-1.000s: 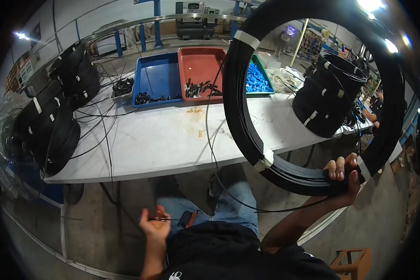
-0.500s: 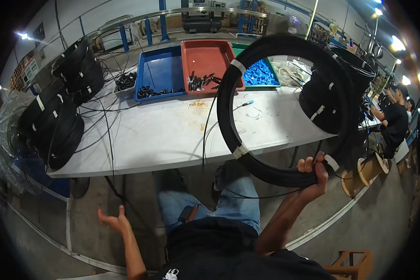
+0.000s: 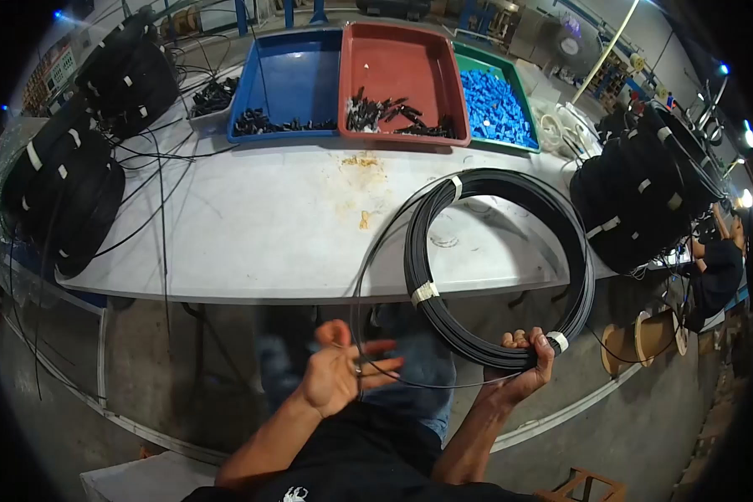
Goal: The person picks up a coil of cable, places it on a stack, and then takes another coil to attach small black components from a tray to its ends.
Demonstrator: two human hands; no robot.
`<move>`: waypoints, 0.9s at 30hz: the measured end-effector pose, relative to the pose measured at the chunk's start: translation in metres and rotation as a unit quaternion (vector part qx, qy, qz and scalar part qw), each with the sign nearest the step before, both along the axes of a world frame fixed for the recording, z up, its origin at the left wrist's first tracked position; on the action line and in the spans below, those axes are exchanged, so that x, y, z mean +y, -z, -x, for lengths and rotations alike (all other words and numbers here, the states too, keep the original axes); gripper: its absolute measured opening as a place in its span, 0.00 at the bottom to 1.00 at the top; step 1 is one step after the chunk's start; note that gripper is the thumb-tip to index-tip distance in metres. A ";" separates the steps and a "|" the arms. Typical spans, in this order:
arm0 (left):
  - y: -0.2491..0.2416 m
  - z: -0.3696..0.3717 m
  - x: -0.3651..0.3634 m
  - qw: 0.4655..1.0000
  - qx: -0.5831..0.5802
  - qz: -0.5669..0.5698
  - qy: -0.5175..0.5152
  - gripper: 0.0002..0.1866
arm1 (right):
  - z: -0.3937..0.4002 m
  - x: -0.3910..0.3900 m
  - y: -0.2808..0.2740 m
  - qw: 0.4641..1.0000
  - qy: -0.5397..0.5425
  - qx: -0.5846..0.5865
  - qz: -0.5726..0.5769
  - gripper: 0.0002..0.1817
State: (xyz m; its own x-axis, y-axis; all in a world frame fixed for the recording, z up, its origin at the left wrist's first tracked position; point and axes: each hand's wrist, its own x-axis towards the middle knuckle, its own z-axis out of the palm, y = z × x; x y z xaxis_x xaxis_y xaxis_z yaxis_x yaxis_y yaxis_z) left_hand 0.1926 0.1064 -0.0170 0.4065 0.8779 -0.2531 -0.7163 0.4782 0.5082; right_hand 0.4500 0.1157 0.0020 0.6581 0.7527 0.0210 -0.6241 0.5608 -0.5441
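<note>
My right hand is wrapped round the lower part of a coil of black cable, bound with strips of pale tape. The coil's far side lies over the white table, while its near side overhangs the front edge. A loose length of cable loops off the coil's left side and down past my left hand. That hand is open, fingers apart and slightly blurred, with the thin cable crossing right at its fingers.
Along the back of the table stand a blue tray and a red tray with black parts, and a green tray of blue pieces. Stacked cable coils rise at left and right. A person works at far right; wooden spools stand on the floor.
The coil has come down from an upright hold to lean over the table edge, still in my right hand. My left hand has moved right, to the loose cable.
</note>
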 end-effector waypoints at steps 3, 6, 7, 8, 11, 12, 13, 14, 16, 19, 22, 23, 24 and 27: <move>0.003 -0.040 0.011 0.995 -0.072 0.067 0.007 0.16 | 0.007 -0.002 -0.001 0.996 -0.010 0.067 0.051 0.09; -0.021 -0.084 0.029 0.986 -0.044 0.148 -0.069 0.16 | 0.023 -0.012 -0.012 0.993 -0.059 0.088 0.048 0.04; -0.022 -0.092 0.032 0.979 -0.068 0.162 -0.098 0.17 | 0.030 -0.016 -0.014 0.989 -0.058 0.114 0.076 0.04; -0.027 -0.091 0.037 0.981 -0.113 0.135 -0.083 0.16 | 0.034 -0.019 -0.010 0.989 -0.053 0.115 0.076 0.04; -0.024 -0.071 0.049 0.985 -0.131 0.114 -0.015 0.14 | 0.037 -0.029 0.000 0.982 -0.090 0.146 0.084 0.10; -0.021 -0.073 0.045 0.994 -0.068 0.084 -0.009 0.19 | 0.036 -0.032 0.000 0.977 -0.115 0.137 0.115 0.13; -0.017 -0.074 0.041 0.998 -0.004 0.056 -0.006 0.24 | 0.036 -0.036 0.001 0.971 -0.141 0.128 0.147 0.15; -0.013 -0.072 0.040 0.998 -0.005 0.058 -0.008 0.24 | 0.034 -0.041 0.001 0.971 -0.167 0.100 0.141 0.17; -0.001 -0.066 0.038 0.943 -0.327 0.054 0.023 0.44 | 0.037 -0.043 -0.013 0.965 -0.181 0.129 0.138 0.18; 0.006 -0.066 0.026 0.938 -0.342 0.032 -0.037 0.62 | 0.044 -0.043 -0.015 0.956 -0.195 0.170 0.140 0.22; 0.004 -0.048 0.012 0.963 -0.266 -0.026 -0.028 0.71 | 0.063 -0.039 -0.016 0.951 -0.206 0.181 0.143 0.24; 0.001 -0.043 0.005 0.972 -0.231 -0.045 -0.024 0.73 | 0.069 -0.039 -0.018 0.951 -0.211 0.171 0.148 0.25; 0.001 -0.037 -0.001 0.979 -0.195 -0.054 -0.013 0.76 | 0.074 -0.040 -0.019 0.948 -0.223 0.171 0.147 0.28; 0.018 -0.017 -0.007 0.969 -0.237 -0.076 0.001 0.77 | 0.089 -0.044 -0.024 0.932 -0.286 0.174 0.140 0.30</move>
State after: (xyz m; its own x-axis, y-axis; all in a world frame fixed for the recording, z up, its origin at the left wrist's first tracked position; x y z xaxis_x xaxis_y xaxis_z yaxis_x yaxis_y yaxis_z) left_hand 0.2093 0.0993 -0.0349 0.4467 0.8896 0.0947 -0.8856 0.4247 0.1877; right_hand 0.3610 0.0722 0.0258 0.0785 0.9260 -0.3694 -0.9431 -0.0511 -0.3285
